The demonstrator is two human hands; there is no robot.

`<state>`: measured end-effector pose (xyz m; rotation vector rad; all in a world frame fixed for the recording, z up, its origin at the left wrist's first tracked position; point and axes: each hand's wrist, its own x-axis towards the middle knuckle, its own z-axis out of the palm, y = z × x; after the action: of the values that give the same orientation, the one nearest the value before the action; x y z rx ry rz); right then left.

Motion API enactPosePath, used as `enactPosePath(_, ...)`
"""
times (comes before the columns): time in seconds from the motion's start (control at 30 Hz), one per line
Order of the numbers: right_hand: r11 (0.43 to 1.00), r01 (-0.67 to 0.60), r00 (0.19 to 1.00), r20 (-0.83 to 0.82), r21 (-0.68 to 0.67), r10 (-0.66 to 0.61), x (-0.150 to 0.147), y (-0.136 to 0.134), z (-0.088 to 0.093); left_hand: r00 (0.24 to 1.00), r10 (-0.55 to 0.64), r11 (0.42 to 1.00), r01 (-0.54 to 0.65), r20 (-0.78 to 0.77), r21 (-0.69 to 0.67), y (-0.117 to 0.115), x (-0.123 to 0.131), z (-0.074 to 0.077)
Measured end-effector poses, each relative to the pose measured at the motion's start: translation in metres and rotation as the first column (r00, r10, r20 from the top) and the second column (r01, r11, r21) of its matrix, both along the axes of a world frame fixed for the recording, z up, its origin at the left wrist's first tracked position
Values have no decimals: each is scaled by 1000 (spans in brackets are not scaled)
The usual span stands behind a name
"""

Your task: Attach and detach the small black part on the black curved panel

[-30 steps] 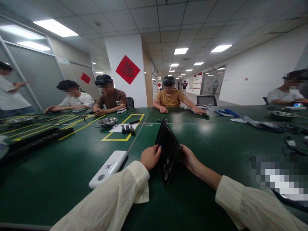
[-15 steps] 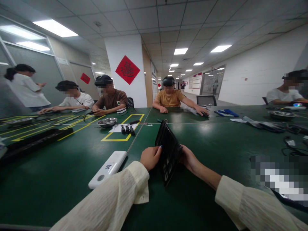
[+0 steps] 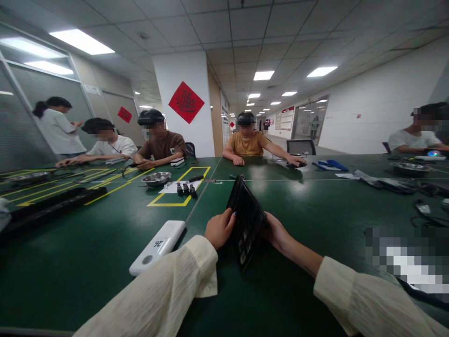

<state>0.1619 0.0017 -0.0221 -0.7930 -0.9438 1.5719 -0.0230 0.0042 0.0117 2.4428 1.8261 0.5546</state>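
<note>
A flat black keyboard-like panel (image 3: 246, 220) stands tilted on its edge on the green table (image 3: 105, 252), close in front of me. My left hand (image 3: 219, 228) grips its left edge, fingers curled, thumb on the face. At the panel's right edge, my right hand (image 3: 275, 230) holds it from behind; its fingers are mostly hidden. Both arms wear cream sleeves.
A white power bank (image 3: 157, 245) lies left of my left arm. A long black bar (image 3: 52, 203) lies at the far left. A metal bowl (image 3: 156, 178), paper and small black parts (image 3: 185, 189) sit inside a yellow taped box. Several people sit around the table. Cables (image 3: 426, 210) lie to the right.
The panel and my hands have barely shifted. A person in white at the far left has walked to the right. The person in the yellow shirt moved a hand slightly.
</note>
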Motion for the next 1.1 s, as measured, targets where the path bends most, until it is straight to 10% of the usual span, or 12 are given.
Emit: enactPosePath(1.1, 1000, -1, 1000, -1, 4, 1, -1, 0, 1, 998, 52, 998, -51, -20, 36, 0, 0, -2)
